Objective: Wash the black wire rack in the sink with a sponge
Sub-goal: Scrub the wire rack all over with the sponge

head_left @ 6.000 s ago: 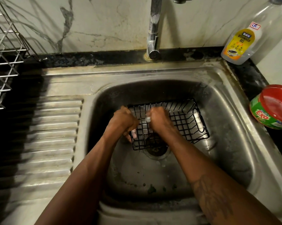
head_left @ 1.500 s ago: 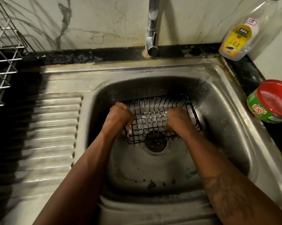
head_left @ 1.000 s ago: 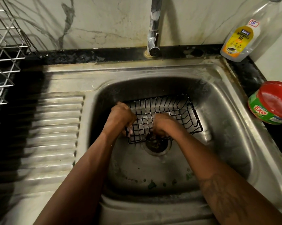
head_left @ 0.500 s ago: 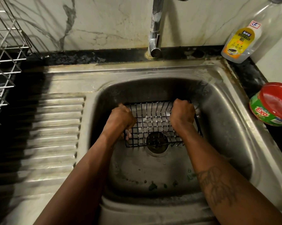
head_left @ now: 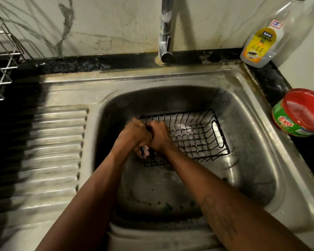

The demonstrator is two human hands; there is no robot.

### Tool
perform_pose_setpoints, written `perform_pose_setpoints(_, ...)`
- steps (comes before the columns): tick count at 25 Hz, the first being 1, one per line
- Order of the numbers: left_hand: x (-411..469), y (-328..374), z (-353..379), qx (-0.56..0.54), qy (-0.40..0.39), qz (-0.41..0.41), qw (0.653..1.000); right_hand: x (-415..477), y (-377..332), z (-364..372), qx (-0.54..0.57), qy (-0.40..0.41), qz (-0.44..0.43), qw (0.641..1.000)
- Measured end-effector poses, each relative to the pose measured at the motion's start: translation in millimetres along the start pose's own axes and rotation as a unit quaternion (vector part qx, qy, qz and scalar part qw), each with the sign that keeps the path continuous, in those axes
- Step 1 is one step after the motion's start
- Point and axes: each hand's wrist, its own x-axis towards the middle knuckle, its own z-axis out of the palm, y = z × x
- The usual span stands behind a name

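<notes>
Gripping the left end of the black wire rack (head_left: 194, 136), the left hand (head_left: 134, 133) sits mid-frame in the sink (head_left: 243, 151); the right hand (head_left: 158, 136) curls beside it, and I cannot tell what it holds. Beyond, the faucet (head_left: 165, 42) stands at top centre.

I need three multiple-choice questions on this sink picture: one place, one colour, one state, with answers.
1. Where is the clear plastic dishwash-gel bottle? A in the basin; B back right on the counter; C on the drainboard.
2. What colour is the lid of the round green tub? A blue; B red; C yellow.
3. What does the left hand do? A grips the black wire rack; B lies flat; C holds the tap.
B, it stands by the wall; B, its top is red; A, fingers curl round the rack's left end.
</notes>
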Motion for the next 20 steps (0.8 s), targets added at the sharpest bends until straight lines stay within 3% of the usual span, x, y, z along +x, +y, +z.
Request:
perform_pose_setpoints(3,5.9,-0.6,2.7,-0.040,-0.048,-0.029,0.998,3.0,17.9,-9.6,-0.082,-0.008,0.056,0.995)
perform_pose_setpoints(8,6.0,2.6,-3.4,-0.054,-0.017,-0.003,0.998,-2.2,37.9,-30.8,-0.148,0.050,0.133,0.979)
perform_pose_setpoints(13,10.3,-1.8,-4.6,-0.051,-0.012,0.001,0.999,0.3,38.3,-21.4,-0.064,0.046,0.144,0.986)
perform_pose_setpoints(17,11.9,-1.5,-4.6,-0.052,-0.015,0.006,0.999,7.2,33.5,-19.4,0.068,0.106,0.272,0.954)
perform_pose_setpoints(18,14.9,-2.0,-3.7,-0.048,-0.024,0.005,0.999,7.2,29.6,-17.2,0.085,0.097,0.276,0.952)
perform_pose_setpoints(20,15.7,-1.0,-1.1,-0.038,-0.046,0.003,0.998,7.4,18.6,-6.9,0.057,0.034,0.191,0.979)
